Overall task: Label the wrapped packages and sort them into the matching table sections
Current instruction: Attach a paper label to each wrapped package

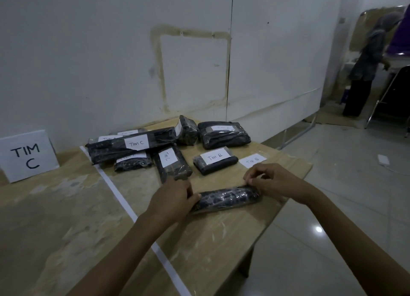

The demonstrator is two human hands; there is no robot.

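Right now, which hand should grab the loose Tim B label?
The right hand: the loose Tim B label lies just beyond it, while the left hand grips the other end of the unlabeled package.

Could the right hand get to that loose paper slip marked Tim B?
Probably yes: the slip lies on bare table just beyond the right hand, nothing between. That hand first has to release the package.

head-height view, down onto table (221, 240)
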